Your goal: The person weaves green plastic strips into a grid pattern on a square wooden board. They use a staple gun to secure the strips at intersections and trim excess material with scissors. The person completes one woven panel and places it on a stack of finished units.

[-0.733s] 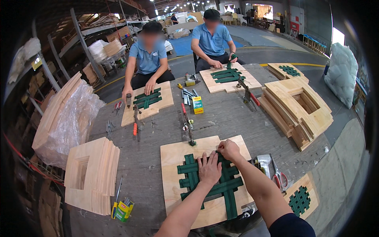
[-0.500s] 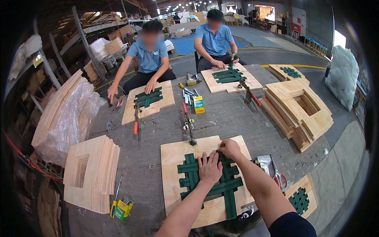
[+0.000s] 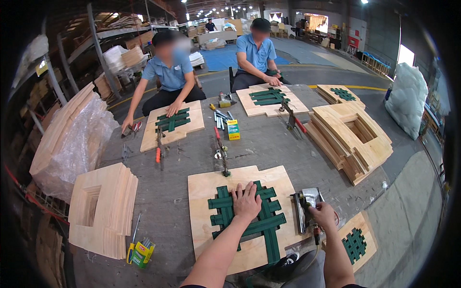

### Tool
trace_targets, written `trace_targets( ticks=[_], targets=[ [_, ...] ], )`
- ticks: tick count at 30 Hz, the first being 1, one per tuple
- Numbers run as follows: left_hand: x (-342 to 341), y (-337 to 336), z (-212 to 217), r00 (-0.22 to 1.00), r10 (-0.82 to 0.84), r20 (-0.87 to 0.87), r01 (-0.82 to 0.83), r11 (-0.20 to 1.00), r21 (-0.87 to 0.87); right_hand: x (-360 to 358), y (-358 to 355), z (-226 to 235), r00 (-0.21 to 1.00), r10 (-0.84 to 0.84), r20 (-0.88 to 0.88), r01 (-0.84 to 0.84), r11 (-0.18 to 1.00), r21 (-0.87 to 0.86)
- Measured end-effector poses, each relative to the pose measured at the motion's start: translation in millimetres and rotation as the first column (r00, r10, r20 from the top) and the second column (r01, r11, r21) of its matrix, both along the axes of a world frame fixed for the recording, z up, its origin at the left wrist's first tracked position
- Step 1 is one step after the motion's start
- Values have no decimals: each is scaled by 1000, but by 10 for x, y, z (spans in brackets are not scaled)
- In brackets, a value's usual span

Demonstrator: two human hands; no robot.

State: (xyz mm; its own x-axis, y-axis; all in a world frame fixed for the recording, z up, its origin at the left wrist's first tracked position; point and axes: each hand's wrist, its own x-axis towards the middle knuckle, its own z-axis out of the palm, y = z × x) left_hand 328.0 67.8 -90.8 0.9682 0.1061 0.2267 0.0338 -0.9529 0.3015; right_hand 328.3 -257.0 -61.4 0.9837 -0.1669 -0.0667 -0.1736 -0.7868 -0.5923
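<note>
Your left hand [image 3: 247, 200] lies flat, fingers slightly spread, on the green straps [image 3: 272, 245] woven across the opening of the near wooden board [image 3: 204, 187]. Your right hand [image 3: 324, 215] is closed around the staple gun [image 3: 310, 196] at the board's right edge. A red-handled clamp [image 3: 217, 134] sits at its far edge. Left on the worktop [image 3: 261, 137] are a stack of boards [image 3: 110, 206], a screwdriver [image 3: 130, 251] and a small box [image 3: 141, 258]. On the far side, two co-workers [image 3: 168, 72] have their own strapped boards [image 3: 197, 124].

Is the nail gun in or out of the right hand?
In: the right hand is curled around part of the nail gun. Cannot tell whether it is lifted.
</note>
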Motion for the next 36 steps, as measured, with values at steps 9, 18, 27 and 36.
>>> trace_targets(
  ticks=[9,18,27,36],
  targets=[
    [-8,-57,34,1000,-12,-29,11,1000,-28,236,64,107,990,1,-143,9,997,75],
    [-38,66,6,1000,26,-16,-26,1000,-10,313,926,1180,986,100,-136,20,730,683],
    [-47,87,-41,998,12,58,-10,1000,-30,749,1980,776,919,325,-222,-146,806,574],
    [-37,144,-114,992,28,124,-16,995,-100,773,2202,637,913,353,-206,-199,824,531]
  ],
)
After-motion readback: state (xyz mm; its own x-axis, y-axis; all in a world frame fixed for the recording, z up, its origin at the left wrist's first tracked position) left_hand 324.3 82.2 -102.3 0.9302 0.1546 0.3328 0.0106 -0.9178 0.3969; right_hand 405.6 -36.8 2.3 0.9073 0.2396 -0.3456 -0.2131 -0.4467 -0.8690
